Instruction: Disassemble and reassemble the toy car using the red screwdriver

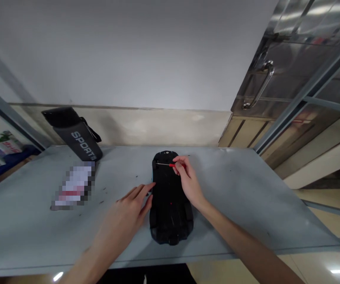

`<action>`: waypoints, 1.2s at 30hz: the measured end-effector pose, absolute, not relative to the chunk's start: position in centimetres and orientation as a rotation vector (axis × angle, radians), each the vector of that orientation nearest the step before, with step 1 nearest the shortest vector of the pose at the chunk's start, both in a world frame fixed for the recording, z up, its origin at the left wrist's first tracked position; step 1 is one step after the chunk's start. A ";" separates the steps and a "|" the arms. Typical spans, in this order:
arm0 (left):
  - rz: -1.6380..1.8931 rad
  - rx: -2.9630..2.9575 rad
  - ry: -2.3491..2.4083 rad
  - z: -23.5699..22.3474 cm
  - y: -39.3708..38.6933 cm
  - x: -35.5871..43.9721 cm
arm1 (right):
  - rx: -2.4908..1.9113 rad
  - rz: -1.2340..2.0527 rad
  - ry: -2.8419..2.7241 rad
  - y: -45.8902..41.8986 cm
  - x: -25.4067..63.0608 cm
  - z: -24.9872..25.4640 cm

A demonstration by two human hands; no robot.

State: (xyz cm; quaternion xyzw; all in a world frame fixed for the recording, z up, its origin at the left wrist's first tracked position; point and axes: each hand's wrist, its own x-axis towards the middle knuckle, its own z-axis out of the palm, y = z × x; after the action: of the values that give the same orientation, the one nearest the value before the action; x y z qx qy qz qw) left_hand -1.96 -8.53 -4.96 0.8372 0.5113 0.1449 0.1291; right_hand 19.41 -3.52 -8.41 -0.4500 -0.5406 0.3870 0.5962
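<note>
A toy car (170, 189) lies upside down on the table, its black underside and wheels facing up. My right hand (187, 177) is closed around the red handle of a small screwdriver (172, 165). The screwdriver's thin metal shaft points left, and its tip is at the car's far left wheel (154, 164). My left hand (136, 201) is against the car's left side, index finger and thumb stretched out and touching its edge, the other fingers extended beside them. The exact spot under the screwdriver tip is too small to make out.
On the grey table (231, 197), a black bottle marked SPORT (76, 136) leans at the back left. A blurred-out flat item (73, 185) lies before it. Behind is a pale wall (158, 126); metal frame posts (306, 98) stand at the sides. Packets (4, 144) sit far left.
</note>
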 end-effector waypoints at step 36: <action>0.395 2.272 1.502 -3.5 -6.1 -1.4 | -1.011 0.955 -1.209 -4.1 19.3 -8.1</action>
State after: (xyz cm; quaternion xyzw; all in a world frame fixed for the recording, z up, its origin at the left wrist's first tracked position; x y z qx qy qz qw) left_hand -1.38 -6.09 -3.54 0.8100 0.5354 0.1409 0.1935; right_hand 19.32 -4.13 -8.15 -0.4370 -0.5225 0.4129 0.6046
